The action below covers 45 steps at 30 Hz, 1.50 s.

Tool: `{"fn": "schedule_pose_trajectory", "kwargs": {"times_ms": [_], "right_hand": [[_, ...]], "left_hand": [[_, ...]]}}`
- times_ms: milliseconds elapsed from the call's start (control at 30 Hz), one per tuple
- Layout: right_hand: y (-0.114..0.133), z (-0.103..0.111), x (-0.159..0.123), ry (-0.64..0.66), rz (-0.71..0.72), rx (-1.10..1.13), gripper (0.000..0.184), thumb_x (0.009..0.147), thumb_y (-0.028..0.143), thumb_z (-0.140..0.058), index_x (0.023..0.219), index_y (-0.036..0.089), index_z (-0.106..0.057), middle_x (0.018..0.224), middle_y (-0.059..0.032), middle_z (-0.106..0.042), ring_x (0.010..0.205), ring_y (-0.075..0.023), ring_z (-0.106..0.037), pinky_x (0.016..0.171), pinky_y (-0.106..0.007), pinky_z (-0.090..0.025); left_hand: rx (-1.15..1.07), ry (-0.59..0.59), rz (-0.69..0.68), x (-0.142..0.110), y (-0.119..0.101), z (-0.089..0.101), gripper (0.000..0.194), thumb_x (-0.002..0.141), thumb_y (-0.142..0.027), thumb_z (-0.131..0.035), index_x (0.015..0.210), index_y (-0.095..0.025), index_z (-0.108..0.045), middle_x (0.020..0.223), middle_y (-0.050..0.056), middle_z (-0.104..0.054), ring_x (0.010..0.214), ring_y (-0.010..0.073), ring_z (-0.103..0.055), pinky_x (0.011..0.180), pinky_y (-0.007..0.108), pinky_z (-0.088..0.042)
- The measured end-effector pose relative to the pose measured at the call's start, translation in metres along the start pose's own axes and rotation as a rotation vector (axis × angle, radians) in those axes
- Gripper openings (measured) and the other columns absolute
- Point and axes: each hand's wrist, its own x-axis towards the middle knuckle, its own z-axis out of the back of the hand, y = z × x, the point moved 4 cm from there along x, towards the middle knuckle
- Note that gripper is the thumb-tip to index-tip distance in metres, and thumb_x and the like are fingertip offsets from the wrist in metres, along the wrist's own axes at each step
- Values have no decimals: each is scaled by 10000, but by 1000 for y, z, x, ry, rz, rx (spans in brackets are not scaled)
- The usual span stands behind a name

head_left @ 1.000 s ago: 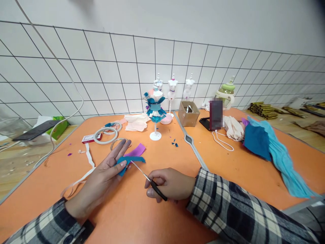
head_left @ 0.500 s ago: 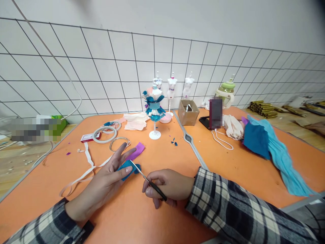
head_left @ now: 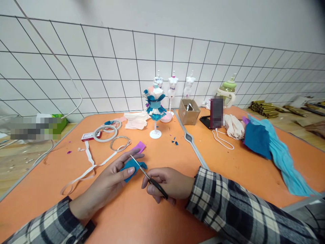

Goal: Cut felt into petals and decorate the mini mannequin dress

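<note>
Between the thumb and fingers of my left hand is a small piece of blue crepe paper, its right end crumpled. My right hand is wrapped round the black handle of a pair of scissors. The thin metal blades point up and to the left, over the blue piece; whether they touch it I cannot tell. Just behind my left fingertips lies a purple strip. Further back stands a small mannequin on a white base, dressed in blue, white and pink paper.
Rolls of tape, a white ribbon and a red box lie at left. Behind are bare mannequins, a cardboard box and a phone on a stand. Blue paper lies right, near a bottle.
My left hand has shifted slightly right with the blue piece, and its raised fingers have come down closer to it. The scissors remain in nearly the same place.
</note>
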Motion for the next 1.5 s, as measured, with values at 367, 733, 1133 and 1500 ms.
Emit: {"fn": "schedule_pose_trajectory", "kwargs": {"times_ms": [367,733,1133,1500], "right_hand": [[6,-2,-1,84,0,104,321,867,430,-605,1043,165,-569,628,66,-526,430,-28,-360,334,-125,-255],[8,-3,-3,61,21,119,276,872,407,-591,1017,174,-559,644,66,-483,454,-43,-346,336,-137,-254],[5,-1,3,-9,40,167,280,806,384,-679,951,159,-596,590,75,-464,480,-48,-396,421,-172,-271],[9,-1,-1,21,33,127,341,816,474,-660,946,173,-566,585,73,-473,455,-50,-375,364,-162,-246]], "left_hand": [[43,-73,30,3,4,9,354,677,-247,-855,1013,-238,-740,828,7,-679,769,128,-599,683,183,-481],[73,-112,-37,4,2,13,402,715,-271,-828,1094,-239,-698,895,27,-663,824,153,-598,721,216,-489],[123,-118,-80,3,-5,8,479,695,-288,-845,1141,-255,-674,850,11,-681,764,138,-606,672,203,-477],[117,-120,-31,6,-1,11,249,679,-351,-844,820,-174,-740,780,35,-709,731,167,-617,708,263,-500]]}}
